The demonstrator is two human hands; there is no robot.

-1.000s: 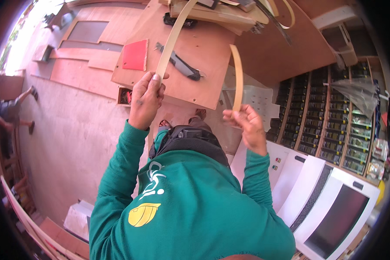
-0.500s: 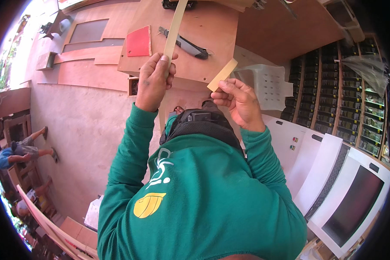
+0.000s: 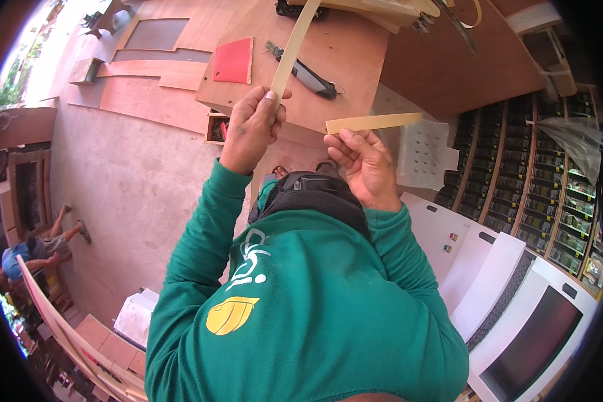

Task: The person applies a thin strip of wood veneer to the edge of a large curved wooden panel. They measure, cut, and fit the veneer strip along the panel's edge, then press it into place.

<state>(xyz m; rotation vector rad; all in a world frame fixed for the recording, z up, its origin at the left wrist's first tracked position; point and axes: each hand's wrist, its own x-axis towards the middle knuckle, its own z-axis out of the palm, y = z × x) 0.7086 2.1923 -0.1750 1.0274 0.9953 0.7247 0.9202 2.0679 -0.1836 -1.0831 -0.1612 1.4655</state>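
Note:
My left hand (image 3: 253,126) is closed on a long, narrow, pale yellow strip (image 3: 293,53). Its upper length runs up across the wooden work surface (image 3: 356,57), and part of it hangs below the hand. To the right, my right hand (image 3: 367,164) pinches the left end of a flat, tan edging strip (image 3: 378,122), which reaches out level to the right. A grey and black utility knife (image 3: 311,80) lies on the surface beside the long strip. Left of the knife is a red, roughly square sheet (image 3: 234,60).
Wooden panels (image 3: 147,104) lie at the left. A translucent perforated plastic piece (image 3: 425,155) is beyond my right hand. Racks of small dark compartments (image 3: 516,181) and a white cabinet with a dark screen (image 3: 536,338) stand at the right. Another person (image 3: 40,254) is far left.
The tan strip in my right hand has swung from slanting upward to nearly level, with more of its length showing. My left hand keeps its hold. The whole view has shifted slightly.

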